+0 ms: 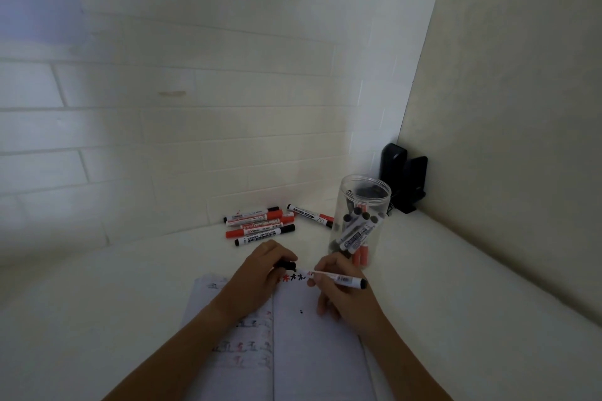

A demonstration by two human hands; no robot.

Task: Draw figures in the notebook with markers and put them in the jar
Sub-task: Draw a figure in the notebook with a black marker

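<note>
Black stand (404, 177) in the white table's (456, 270) corner.

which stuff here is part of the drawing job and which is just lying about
Part of the job:
- notebook
- black marker, held by right hand
- marker cap, pinched by left hand
- loose markers
- jar

Just lying about:
- black stand in the corner

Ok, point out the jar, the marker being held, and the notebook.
jar (374, 202): head view, clear wall below the rim.
marker (338, 279): head view, white barrel beside the right hand's fingers.
notebook (312, 352): head view, bare right page.
</note>
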